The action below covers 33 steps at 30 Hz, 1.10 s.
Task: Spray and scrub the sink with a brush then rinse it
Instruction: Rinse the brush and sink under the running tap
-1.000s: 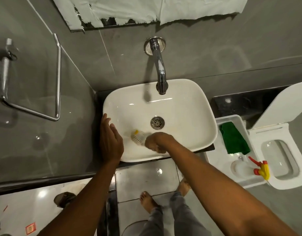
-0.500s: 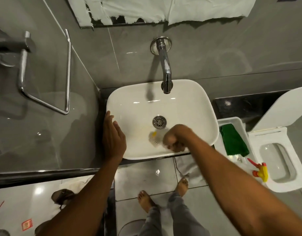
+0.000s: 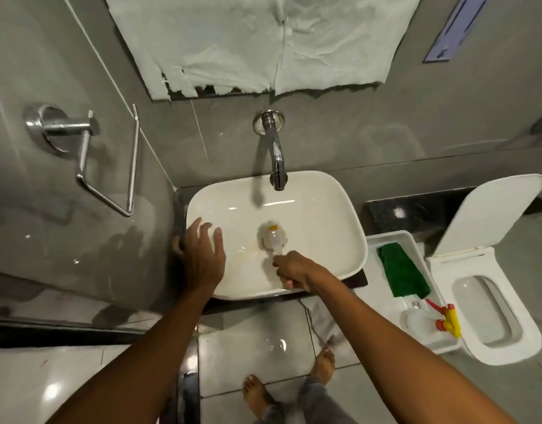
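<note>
A white rectangular sink (image 3: pixel 334 209) sits below a chrome wall tap (image 3: pixel 276 157). My right hand (image 3: pixel 294 269) grips the handle of a white scrub brush (image 3: pixel 271 237) with a yellow mark; its head lies over the drain in the middle of the basin. My left hand (image 3: pixel 202 255) rests on the sink's left rim with fingers spread, holding nothing. A spray bottle (image 3: pixel 429 318) with a red and yellow trigger lies in a white tray (image 3: pixel 386 240) to the right of the sink.
A green cloth (image 3: pixel 401 270) lies in the tray. A white toilet (image 3: pixel 493 301) with raised lid stands at the right. A chrome towel holder (image 3: pixel 89 157) juts from the left wall. My bare feet stand on the tiled floor below.
The brush has moved from the basin's front up onto the drain. My left hand has spread its fingers on the rim. The camera has tilted up.
</note>
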Available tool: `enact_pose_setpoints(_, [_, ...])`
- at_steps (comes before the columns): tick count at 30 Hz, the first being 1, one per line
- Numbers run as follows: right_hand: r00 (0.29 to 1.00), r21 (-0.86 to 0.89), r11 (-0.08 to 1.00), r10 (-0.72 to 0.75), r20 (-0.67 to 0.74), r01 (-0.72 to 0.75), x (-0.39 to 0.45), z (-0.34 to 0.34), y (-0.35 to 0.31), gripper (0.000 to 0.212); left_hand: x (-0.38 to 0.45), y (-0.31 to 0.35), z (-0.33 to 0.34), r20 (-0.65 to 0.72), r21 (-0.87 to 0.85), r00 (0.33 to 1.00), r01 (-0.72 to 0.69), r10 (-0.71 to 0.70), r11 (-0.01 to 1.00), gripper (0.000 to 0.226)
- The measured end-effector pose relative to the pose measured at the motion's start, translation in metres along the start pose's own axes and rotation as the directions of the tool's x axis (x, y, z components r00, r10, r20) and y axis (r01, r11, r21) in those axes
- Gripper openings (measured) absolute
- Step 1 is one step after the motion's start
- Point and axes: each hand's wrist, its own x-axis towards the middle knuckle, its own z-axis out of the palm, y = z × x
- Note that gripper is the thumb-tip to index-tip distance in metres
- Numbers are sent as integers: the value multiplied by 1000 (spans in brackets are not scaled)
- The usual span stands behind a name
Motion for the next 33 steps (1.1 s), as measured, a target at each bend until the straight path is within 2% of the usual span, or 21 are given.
enact_pose_setpoints(3, [996, 61, 997, -45, -76, 50, -9, -12, 4, 15, 21, 55, -18, 79, -163, 987, -126, 140, 979, 40])
enact_pose_setpoints(5, [993, 102, 991, -81, -88, 90, -18, -15, 3, 15, 38, 99, -29, 143, -192, 973, -153, 182, 969, 49])
enact_pose_setpoints(9, [985, 136, 978, -143, -93, 155, -35, -15, 0, 19, 65, 170, -35, 211, -120, 973, -69, 93, 990, 64])
enact_pose_setpoints(12, [981, 152, 971, -170, -99, 184, -45, -13, 0, 20, 82, 197, -32, 256, 5, 967, -6, 5, 1000, 60])
enact_pose_setpoints(17, [976, 138, 970, -187, -111, 201, -48, -10, 9, 21, 96, 211, -32, 289, 153, 954, 41, -84, 987, 42])
enact_pose_setpoints(20, [966, 71, 972, -214, -145, 226, -43, -10, 15, 31, 103, 213, -35, 322, 181, 934, 97, -152, 979, 47])
enact_pose_setpoints(25, [935, -136, 953, -294, -197, 271, -37, -17, 21, 45, 114, 213, -38, 404, 137, 875, 230, -267, 963, 54])
enact_pose_setpoints(29, [933, -158, 948, -303, -193, 275, -34, -18, 20, 47, 112, 215, -34, 395, 116, 875, 256, -281, 960, 55])
enact_pose_setpoints(33, [938, -128, 954, -293, -184, 272, -34, -12, 14, 46, 116, 207, -36, 457, 79, 862, 207, -220, 975, 43])
